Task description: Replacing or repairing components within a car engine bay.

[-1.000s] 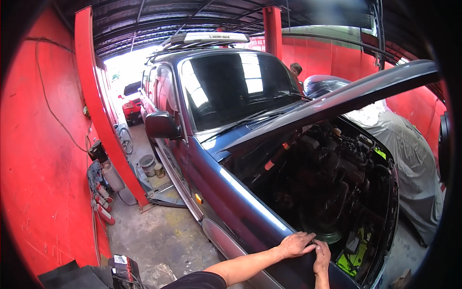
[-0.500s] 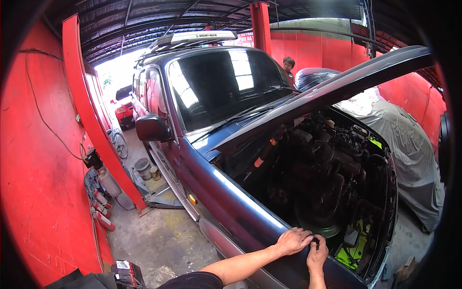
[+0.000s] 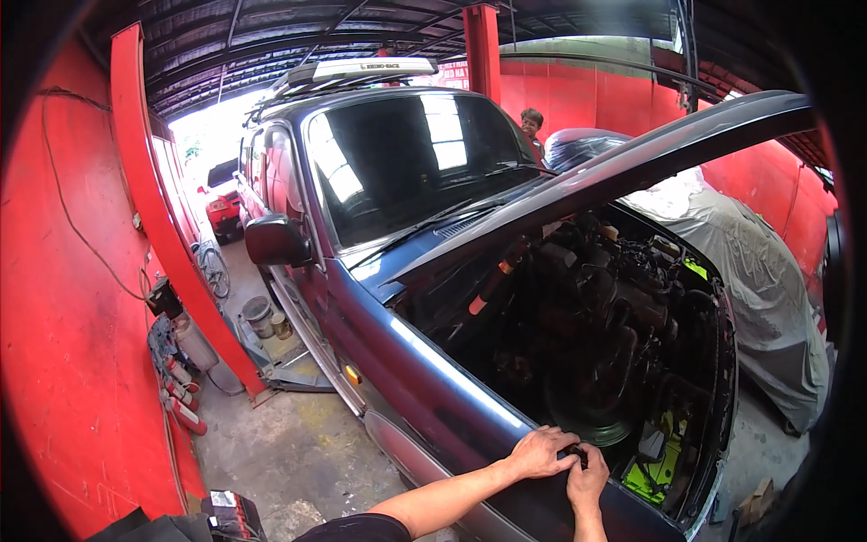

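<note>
Over the edge of the blue car's fender (image 3: 452, 379), beside the raised hood (image 3: 614, 163), my two hands come together. My left hand (image 3: 539, 453) reaches in from the left, its fingers curled closed. My right hand (image 3: 587, 479) is against it, thumb and fingers pinched at a small dark object (image 3: 574, 452). That object is too small and too covered by the fingers to name. Just beyond the hands lies the open engine bay (image 3: 578, 334), dark inside, with hoses and bright green panels (image 3: 652, 474) near the front.
A red post (image 3: 181, 217) stands left of the car, with buckets (image 3: 258, 316) and red bottles (image 3: 185, 411) near its foot. A covered vehicle (image 3: 736, 262) is parked at the right. Another person (image 3: 531, 124) stands behind the car. A box (image 3: 233, 515) sits at the lower left.
The view has shifted slightly, so the car sits a little further left. My hands remain together at the fender edge, with the right fingers slightly changed around the small dark object.
</note>
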Tool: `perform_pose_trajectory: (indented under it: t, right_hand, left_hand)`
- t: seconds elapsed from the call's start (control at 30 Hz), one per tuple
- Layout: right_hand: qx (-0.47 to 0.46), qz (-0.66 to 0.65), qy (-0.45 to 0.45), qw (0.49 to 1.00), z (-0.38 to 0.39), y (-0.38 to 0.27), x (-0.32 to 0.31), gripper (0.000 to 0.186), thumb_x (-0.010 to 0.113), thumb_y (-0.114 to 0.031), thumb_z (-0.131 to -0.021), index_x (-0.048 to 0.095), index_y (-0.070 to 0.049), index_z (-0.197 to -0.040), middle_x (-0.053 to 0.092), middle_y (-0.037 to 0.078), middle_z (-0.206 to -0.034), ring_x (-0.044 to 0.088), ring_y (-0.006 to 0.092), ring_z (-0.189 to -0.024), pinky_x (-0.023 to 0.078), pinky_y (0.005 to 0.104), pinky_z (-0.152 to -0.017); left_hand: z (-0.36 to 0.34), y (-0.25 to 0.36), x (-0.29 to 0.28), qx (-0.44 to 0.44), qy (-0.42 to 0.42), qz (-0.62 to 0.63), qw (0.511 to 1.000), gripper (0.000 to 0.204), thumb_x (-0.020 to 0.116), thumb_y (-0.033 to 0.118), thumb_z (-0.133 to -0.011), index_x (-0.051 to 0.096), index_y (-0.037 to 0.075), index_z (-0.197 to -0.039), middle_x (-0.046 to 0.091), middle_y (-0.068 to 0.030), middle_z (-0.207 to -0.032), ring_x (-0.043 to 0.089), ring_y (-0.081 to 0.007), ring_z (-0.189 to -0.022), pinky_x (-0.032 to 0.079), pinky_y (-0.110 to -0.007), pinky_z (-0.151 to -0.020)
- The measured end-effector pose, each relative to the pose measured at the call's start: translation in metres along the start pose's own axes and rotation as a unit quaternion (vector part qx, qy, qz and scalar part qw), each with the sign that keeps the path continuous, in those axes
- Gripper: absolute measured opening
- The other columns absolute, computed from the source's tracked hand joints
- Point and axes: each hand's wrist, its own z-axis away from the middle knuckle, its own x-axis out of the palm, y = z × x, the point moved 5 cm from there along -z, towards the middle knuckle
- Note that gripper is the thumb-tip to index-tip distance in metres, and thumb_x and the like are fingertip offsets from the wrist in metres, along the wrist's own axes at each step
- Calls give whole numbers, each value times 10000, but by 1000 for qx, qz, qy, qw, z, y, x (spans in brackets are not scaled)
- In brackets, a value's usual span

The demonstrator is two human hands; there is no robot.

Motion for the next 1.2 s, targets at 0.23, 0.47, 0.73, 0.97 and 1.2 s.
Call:
perform_pose_trajectory:
  t: [0.23,0.47,0.73,0.97,1.2]
  right_hand:
    - [28,0,28,999,0,3,0,231,746,-39,-873,713,15,-1095,754,178,-1026,756,339,-911,592,410,-829]
    - [19,-3,23,1000,-1,-11,-6,253,772,-41,-848,730,0,-1094,757,175,-1018,768,337,-913,599,409,-819]
    - [29,-26,35,999,2,-9,-4,246,754,-87,-850,742,-52,-1092,743,160,-1035,743,367,-909,593,452,-808]
    - [8,38,16,999,-2,-2,-2,277,754,-99,-839,736,-58,-1112,762,183,-1074,744,386,-979,590,452,-871]
    - [-23,92,26,995,5,-13,6,322,723,-174,-911,672,-20,-1189,763,188,-1071,750,375,-984,582,444,-885]
  left_hand:
    - [-1,-2,1,-20,-20,-11,1000,345,774,326,-887,769,89,-1137,758,-131,-1056,711,-348,-991,574,-448,-919]
    - [-6,-5,4,-32,-61,20,997,330,716,256,-876,748,49,-1131,755,-168,-1064,709,-387,-1033,567,-482,-939]
    - [-6,-13,7,-54,-117,-23,991,289,612,224,-883,712,27,-1070,702,-219,-993,673,-433,-1000,553,-526,-903]
    - [1,-5,3,26,27,6,999,247,673,242,-817,757,88,-991,714,-136,-873,692,-352,-897,567,-475,-839]
    - [14,3,-4,62,126,6,990,229,766,287,-853,748,76,-939,682,-87,-796,671,-279,-818,548,-396,-791]
